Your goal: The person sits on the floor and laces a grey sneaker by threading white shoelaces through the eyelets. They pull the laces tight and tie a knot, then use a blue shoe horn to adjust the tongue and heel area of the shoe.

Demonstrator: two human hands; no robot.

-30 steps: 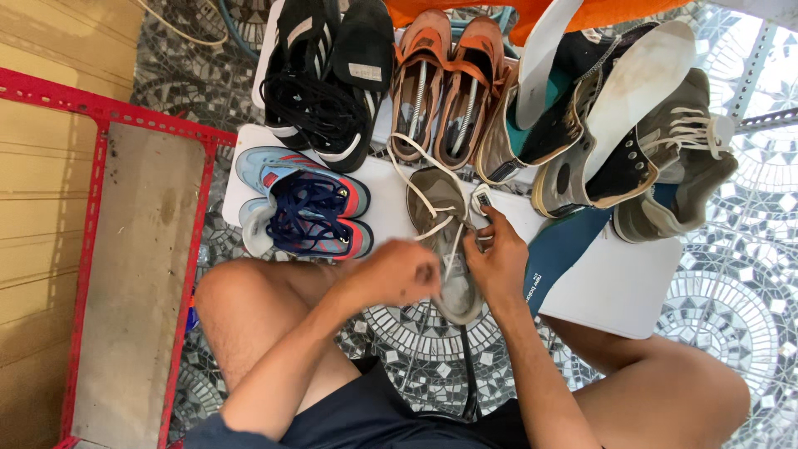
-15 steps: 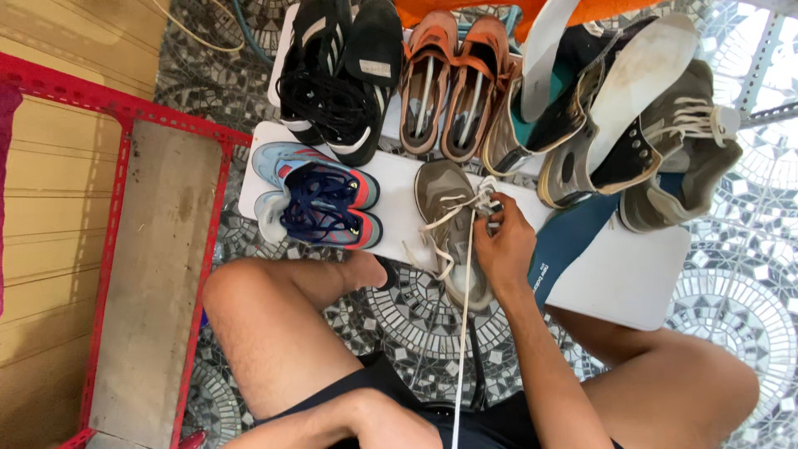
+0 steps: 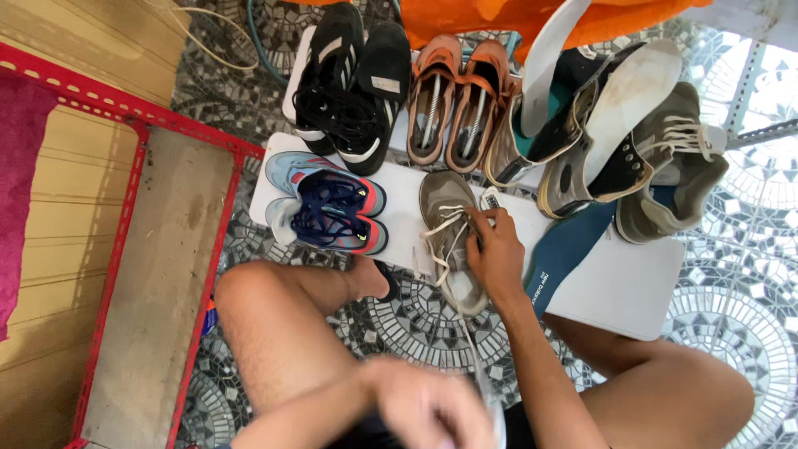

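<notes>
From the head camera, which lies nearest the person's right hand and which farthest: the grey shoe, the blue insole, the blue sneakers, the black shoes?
Measured from the right hand:
1. Grey shoe, under its fingers.
2. Blue insole, just right.
3. Blue sneakers, to the left.
4. Black shoes, far upper left.

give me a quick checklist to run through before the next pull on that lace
1. Right hand steadying the grey shoe: ok, its fingers rest at the eyelets.
2. Left hand gripping the white lace: cannot tell, the hand is blurred at the bottom edge.
3. Lace running free from shoe to left hand: ok, it shows as one line with nothing across it.
4. Shoe supported: ok, it lies on the white board, heel overhanging the near edge.
5. Neighbours out of the way: ok, the blue shoes lie apart to the left; the blue insole sits close beside the right hand.
</notes>
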